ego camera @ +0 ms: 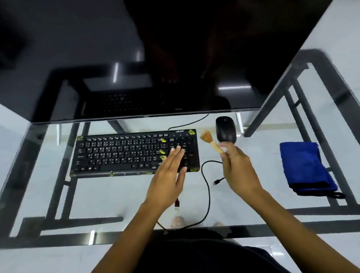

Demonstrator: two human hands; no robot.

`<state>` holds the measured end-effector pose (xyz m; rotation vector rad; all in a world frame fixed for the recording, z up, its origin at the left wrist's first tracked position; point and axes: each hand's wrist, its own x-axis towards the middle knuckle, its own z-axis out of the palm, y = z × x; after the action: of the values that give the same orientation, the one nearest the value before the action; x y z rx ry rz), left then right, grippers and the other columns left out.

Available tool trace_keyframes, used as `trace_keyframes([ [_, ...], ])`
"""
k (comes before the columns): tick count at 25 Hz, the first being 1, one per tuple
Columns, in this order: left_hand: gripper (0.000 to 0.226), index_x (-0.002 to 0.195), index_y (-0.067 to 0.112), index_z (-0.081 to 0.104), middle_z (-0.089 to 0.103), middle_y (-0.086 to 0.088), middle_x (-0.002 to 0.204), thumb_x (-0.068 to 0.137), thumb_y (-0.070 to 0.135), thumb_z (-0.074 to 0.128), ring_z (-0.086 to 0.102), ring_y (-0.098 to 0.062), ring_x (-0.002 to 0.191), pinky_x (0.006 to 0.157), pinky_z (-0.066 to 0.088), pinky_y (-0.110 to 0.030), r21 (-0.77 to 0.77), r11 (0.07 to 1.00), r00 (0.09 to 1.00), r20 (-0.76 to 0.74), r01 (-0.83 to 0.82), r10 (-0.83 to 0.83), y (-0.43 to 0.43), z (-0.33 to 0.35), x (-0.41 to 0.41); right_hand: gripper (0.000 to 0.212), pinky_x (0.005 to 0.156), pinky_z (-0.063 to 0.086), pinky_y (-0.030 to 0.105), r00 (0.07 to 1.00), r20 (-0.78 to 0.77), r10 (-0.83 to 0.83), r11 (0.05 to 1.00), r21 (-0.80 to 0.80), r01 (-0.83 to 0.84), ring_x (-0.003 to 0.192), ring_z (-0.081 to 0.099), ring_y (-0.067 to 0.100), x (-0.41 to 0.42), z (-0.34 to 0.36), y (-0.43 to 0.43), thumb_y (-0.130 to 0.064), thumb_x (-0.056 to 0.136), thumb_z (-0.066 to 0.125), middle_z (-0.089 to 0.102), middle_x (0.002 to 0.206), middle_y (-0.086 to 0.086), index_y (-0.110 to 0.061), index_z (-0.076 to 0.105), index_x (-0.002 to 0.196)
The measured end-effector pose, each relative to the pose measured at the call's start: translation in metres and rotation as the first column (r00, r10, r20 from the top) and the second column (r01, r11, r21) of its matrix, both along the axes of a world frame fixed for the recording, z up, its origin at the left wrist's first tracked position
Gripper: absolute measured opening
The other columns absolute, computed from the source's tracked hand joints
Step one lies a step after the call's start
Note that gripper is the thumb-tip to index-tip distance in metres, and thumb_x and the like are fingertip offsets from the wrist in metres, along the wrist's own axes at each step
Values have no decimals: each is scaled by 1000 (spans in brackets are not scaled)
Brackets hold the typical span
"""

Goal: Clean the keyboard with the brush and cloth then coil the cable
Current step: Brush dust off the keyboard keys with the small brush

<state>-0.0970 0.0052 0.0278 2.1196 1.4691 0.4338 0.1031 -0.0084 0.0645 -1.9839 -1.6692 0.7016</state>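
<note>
Step in hand: brushing, judged about to start; the brush (210,141) is held up off the glass with its bristles clear of the keys
Right hand (239,170): fingers (232,152) pinch the pale handle near its lower end, bristle head pointing up and away, just beside the mouse (225,130)
Left hand (169,179): fingers straight and together, laid over the number-pad end of the keyboard (123,155); whether they press down I cannot tell
Keyboard: flat on the glass bench (115,200) in front of the monitor (169,51), with yellow-green scraps (162,140) on several keys and corners
Doing it well: steady the board with the left hand and sweep lightly along each row toward one edge, so scraps leave rather than sink between keys
Cloth (304,166): blue, folded, well apart on the right
Cable (207,190): loose loop between the hands, not yet coiled
Room: open glass left of and in front of the board; the mouse is close on the right and easily knocked; the monitor's lower edge is near the top row
</note>
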Motion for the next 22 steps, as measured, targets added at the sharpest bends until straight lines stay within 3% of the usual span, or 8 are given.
trace_keyframes([
  [2, 51, 150, 23, 22, 17, 12, 157, 101, 31, 35, 4, 5, 141, 119, 15, -27, -10, 995, 995, -14, -96, 96, -4, -1, -32, 25, 56, 47, 23, 987, -132, 96, 995, 38, -92, 67, 49, 9, -27, 2, 5, -9, 97, 42, 50, 97, 3, -16, 47, 120],
  [4, 51, 149, 21, 22, 17, 10, 158, 101, 31, 36, 10, -3, 145, 119, 19, -30, -20, 980, 979, -40, -199, 198, -9, -3, -65, 24, 61, 40, 10, 963, -158, 218, 976, 63, -210, 71, 50, 7, -56, 2, 14, -1, 93, 45, 51, 99, 3, -15, 55, 110],
  [6, 52, 149, 19, 23, 18, 7, 158, 100, 30, 37, 12, -7, 146, 118, 21, -31, -24, 961, 959, -70, -277, 275, -13, -8, -94, 24, 66, 39, 10, 937, -205, 283, 959, 69, -275, 74, 54, 13, -84, 1, 24, -2, 94, 45, 53, 97, 5, -14, 63, 105],
  [9, 53, 149, 17, 24, 21, 2, 158, 100, 30, 39, 15, -12, 146, 117, 23, -31, -29, 939, 933, -119, -344, 338, -20, -17, -129, 34, 77, 51, 18, 821, -507, 263, 941, -53, -334, 88, 62, 18, -126, 6, 37, 2, 98, 33, 58, 105, 9, -12, 62, 108],
  [11, 54, 149, 16, 23, 20, 0, 158, 100, 30, 39, 15, -14, 147, 117, 21, -31, -44, 931, 924, -148, -361, 351, -23, -21, -143, 39, 85, 53, 19, 748, -614, 251, 920, -90, -382, 98, 62, 20, -143, 9, 45, 8, 97, 29, 60, 107, 9, -7, 61, 112],
  [16, 55, 150, 15, 20, 16, 0, 159, 101, 29, 38, 12, -15, 147, 118, 16, -30, -51, 913, 905, -172, -404, 390, -19, -25, -169, 48, 76, 58, 26, 762, -547, 347, 876, -102, -472, 100, 64, 12, -172, 5, 60, 15, 89, 39, 61, 107, 8, -24, 57, 109],
  [19, 55, 151, 15, 18, 14, 0, 159, 101, 27, 38, 12, -16, 147, 118, 16, -30, -53, 915, 908, -165, -399, 386, -12, -24, -175, 36, 73, 54, 19, 808, -427, 406, 889, -22, -458, 83, 66, 8, -184, 0, 67, 5, 90, 51, 63, 89, 2, -28, 56, 104],
  [22, 56, 151, 14, 16, 14, 0, 160, 101, 28, 37, 11, -15, 147, 119, 11, -29, -30, 926, 911, -188, -378, 366, -7, -26, -178, 16, 65, 47, 9, 837, -329, 437, 895, 70, -440, 70, 63, -1, -197, 1, 76, -11, 96, 49, 58, 78, -14, -20, 57, 107],
])
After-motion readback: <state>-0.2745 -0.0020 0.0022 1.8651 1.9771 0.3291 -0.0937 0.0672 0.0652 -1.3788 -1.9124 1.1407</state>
